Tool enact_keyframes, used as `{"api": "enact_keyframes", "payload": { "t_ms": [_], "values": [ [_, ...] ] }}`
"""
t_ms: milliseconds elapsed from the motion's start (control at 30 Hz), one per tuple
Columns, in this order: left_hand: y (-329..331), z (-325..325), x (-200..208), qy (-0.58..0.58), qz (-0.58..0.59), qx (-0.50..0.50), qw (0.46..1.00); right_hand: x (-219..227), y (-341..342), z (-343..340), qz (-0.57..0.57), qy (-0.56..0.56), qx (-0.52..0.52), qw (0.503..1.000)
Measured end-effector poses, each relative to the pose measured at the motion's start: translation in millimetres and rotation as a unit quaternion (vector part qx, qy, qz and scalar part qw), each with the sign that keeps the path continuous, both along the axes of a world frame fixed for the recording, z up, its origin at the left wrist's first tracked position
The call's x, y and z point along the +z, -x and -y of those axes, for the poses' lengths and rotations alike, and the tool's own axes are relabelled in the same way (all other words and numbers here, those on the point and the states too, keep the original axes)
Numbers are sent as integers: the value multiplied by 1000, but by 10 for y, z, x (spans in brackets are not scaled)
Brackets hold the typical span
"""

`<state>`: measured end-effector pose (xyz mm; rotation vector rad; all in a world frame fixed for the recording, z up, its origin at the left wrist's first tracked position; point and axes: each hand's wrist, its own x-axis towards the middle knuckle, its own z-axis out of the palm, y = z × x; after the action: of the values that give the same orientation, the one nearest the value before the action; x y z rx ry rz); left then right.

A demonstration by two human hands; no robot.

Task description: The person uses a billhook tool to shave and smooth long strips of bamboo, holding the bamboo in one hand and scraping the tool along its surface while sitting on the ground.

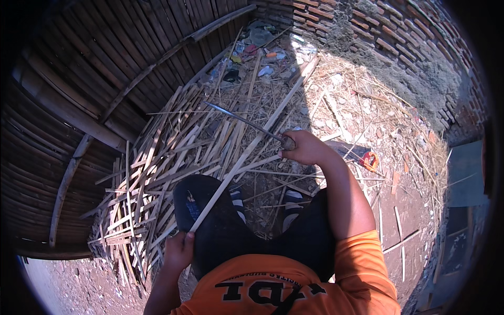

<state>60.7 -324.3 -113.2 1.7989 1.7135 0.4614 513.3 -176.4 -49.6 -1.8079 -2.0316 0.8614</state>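
Observation:
My left hand (179, 251) is closed around the near end of a long pale bamboo strip (227, 183), beside my left thigh. The strip slants across my left knee, away and to the right, its far end lying over the debris. In my right hand (308, 147), the fingers wrap the short handle of a long, thin-bladed knife (242, 119). Its blade points left and a little away from me, crossing over the strip. From this view I cannot tell whether blade and strip touch.
A heap of split bamboo strips (152, 184) lies to my left, beside a slatted bamboo wall (68, 115). A saw with an orange handle (369, 161) rests on the ground at right. Litter (265, 70) and a brick wall (388, 39) stand beyond.

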Motion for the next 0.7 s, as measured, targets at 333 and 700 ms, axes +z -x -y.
{"api": "enact_keyframes", "payload": {
  "t_ms": [333,700],
  "values": [
    [62,8,-1,13,41,-13,999,248,52,61,18,6,53,998],
    [90,-32,-10,31,85,-28,996,219,404,295,81,-34,191,978]
  ]
}}
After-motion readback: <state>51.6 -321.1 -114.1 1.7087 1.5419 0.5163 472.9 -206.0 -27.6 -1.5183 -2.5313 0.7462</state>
